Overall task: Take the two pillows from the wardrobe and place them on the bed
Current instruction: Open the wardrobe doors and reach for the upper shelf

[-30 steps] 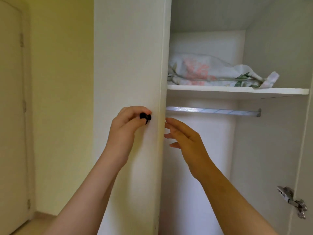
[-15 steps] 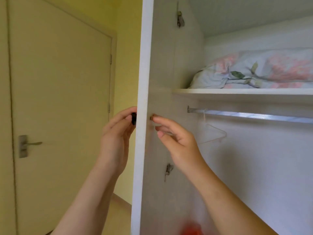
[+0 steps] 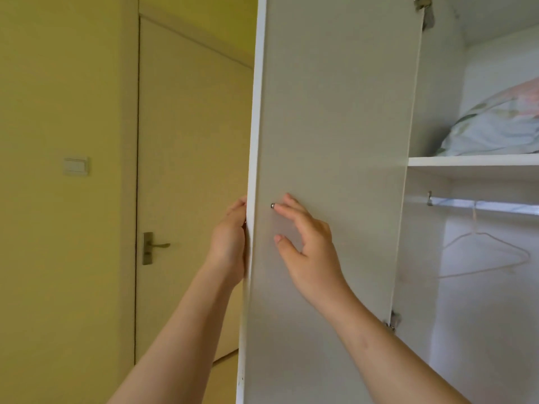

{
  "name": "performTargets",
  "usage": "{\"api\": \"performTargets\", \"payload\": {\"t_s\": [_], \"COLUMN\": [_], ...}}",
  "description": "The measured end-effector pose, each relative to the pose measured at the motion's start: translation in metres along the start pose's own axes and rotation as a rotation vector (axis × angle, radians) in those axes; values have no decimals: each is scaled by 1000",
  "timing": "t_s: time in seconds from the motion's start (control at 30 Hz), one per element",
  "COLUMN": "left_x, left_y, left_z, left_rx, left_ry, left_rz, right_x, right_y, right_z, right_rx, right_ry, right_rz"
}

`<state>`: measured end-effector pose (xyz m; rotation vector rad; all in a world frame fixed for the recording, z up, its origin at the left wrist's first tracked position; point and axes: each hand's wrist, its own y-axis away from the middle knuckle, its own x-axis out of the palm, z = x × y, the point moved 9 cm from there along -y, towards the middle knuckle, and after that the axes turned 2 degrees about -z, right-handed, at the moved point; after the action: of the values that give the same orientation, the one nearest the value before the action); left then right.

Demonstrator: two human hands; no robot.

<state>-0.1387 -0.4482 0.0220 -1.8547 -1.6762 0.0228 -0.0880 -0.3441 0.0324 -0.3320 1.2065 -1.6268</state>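
The white wardrobe door (image 3: 335,112) stands swung open, its inner face toward me. My left hand (image 3: 230,243) is behind the door's free edge, fingers curled where the knob sits, which is hidden. My right hand (image 3: 306,246) rests on the inner face with fingers spread, fingertips by the small metal screw (image 3: 272,205). A floral pillow (image 3: 495,126), pale blue with pink and green print, lies on the upper shelf (image 3: 472,161) at the right. Only one pillow is clearly visible.
Below the shelf runs a metal hanging rail (image 3: 490,205) with a white wire hanger (image 3: 484,255). Door hinges (image 3: 423,7) show at the top and lower right. A cream room door (image 3: 189,185) with a lever handle (image 3: 154,246) and a light switch (image 3: 76,166) are left.
The wardrobe door has swung further open to the left. My right hand moved onto its inner face. The view shifted left, so the pillow sits at the right edge.
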Motion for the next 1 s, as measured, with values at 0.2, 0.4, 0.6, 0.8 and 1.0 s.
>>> {"api": "performTargets", "payload": {"t_s": [0.2, 0.4, 0.6, 0.8, 1.0], "left_x": [-2, -13, 27, 136, 270], "left_y": [-2, 5, 47, 39, 54], "left_z": [1, -29, -93, -69, -25], "left_rx": [25, 264, 887, 662, 560], "left_ry": [-36, -157, -570, -683, -666], "left_rz": [-46, -318, -472, -26, 281], "right_x": [1, -8, -45, -149, -288], "right_y": [-10, -17, -32, -28, 3], "right_z": [0, 10, 15, -1, -3], "right_rx": [3, -53, 1, 99, 152], "right_ry": [-174, -130, -126, 60, 376], "right_rz": [-61, -46, -66, -200, -319]}}
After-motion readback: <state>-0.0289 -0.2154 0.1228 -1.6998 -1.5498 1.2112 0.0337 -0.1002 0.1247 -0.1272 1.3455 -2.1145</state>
